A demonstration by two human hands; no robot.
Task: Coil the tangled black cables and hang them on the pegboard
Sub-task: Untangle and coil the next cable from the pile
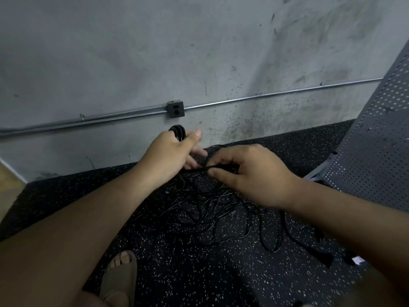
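Currently the left hand [170,154] is curling round a small coil of thin black cable [177,131], while the right hand [250,173] is pinching its taut strand [204,167], running sideways between them; the loose black tangle [221,209] is lying on the speckled floor [177,262] beneath both.

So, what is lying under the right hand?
Under the right hand lies the tangle of black cables, spread on the speckled floor mat. The hand pinches one cable strand. The cables directly beneath the palm are covered.
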